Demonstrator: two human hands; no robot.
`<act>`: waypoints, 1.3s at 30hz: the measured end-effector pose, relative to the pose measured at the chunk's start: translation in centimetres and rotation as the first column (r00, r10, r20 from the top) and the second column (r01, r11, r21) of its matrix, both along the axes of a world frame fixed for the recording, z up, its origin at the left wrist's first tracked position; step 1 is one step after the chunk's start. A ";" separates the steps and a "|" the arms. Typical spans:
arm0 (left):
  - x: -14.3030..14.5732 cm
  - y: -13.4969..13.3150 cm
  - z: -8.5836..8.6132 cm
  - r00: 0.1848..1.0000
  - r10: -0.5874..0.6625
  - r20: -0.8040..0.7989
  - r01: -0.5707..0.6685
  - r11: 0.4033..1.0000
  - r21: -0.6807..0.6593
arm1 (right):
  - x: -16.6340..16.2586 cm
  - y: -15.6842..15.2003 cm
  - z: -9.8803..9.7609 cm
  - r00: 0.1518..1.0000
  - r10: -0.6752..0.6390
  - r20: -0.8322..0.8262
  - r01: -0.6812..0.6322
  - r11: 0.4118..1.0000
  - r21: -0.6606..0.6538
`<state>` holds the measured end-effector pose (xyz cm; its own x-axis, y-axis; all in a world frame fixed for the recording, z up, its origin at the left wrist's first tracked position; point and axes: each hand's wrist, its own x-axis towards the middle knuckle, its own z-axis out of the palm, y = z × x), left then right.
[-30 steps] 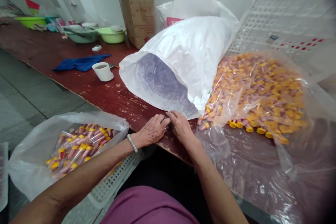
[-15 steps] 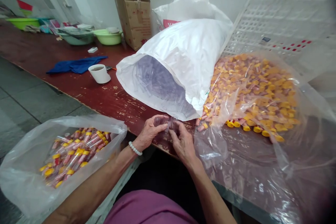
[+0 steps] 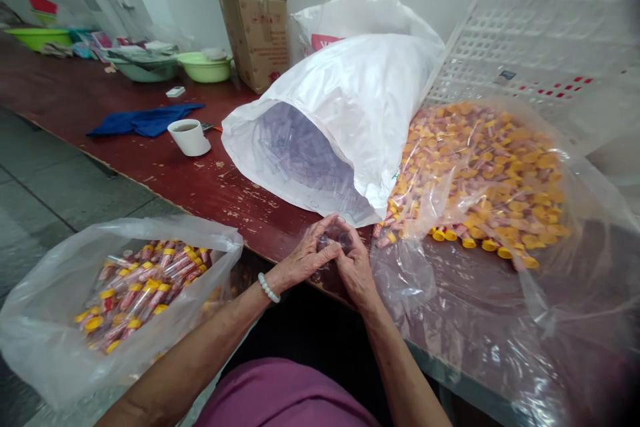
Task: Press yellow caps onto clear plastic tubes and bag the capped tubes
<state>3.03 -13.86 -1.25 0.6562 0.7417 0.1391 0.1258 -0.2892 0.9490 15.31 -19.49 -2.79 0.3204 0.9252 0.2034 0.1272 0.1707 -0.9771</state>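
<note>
My left hand (image 3: 306,255), with a pale bead bracelet at its wrist, and my right hand (image 3: 355,265) meet at the table's front edge. Clear plastic tubes (image 3: 344,240) show between the fingers; both hands are closed on them, and how many there are cannot be made out. Just beyond lies a white sack (image 3: 370,90), its mouth facing me and full of clear empty tubes (image 3: 300,150). Right of my hands, a clear plastic bag (image 3: 405,267) covers a heap of yellow-capped tubes (image 3: 500,180).
At lower left, an open plastic bag (image 3: 45,307) holds yellow-capped filled tubes (image 3: 145,293). A white cup (image 3: 193,141) of dark liquid and a blue cloth (image 3: 143,121) lie on the red table (image 3: 240,203). Behind are a cardboard box (image 3: 263,40), green basins (image 3: 205,70) and a white crate (image 3: 465,73).
My two hands have come closer together, the left one moving right toward the right one. The tubes remain between the fingers, and the bags have stayed in place.
</note>
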 end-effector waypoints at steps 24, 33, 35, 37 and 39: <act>-3.4 -3.4 -0.2 0.862 0.204 0.463 0.176 0.737 -0.652 | -4.3 -2.2 1.6 0.995 -0.017 0.101 0.043 0.963 -0.265; -2.1 -3.0 0.8 0.911 -0.067 0.408 0.201 0.934 -0.296 | -3.4 -1.7 1.3 0.881 -0.096 0.464 0.091 0.995 0.034; -2.1 -3.0 0.9 0.946 -0.015 0.324 0.076 0.981 -0.177 | -3.2 -1.9 1.4 0.867 -0.050 0.496 0.042 0.999 0.028; -2.0 -2.8 0.5 0.969 0.036 0.245 -0.026 0.999 -0.041 | -3.0 -1.9 1.5 0.851 -0.015 0.524 0.012 1.000 0.009; -1.7 -2.6 0.0 0.980 0.093 0.177 -0.107 0.991 0.074 | -2.9 -1.9 1.5 0.842 0.003 0.540 -0.003 1.000 -0.002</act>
<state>1.28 -16.45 -1.20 0.5399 0.7833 0.3080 -0.0061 -0.3623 0.9320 12.41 -21.42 -1.24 0.1575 0.9264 0.3420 0.6341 0.1706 -0.7542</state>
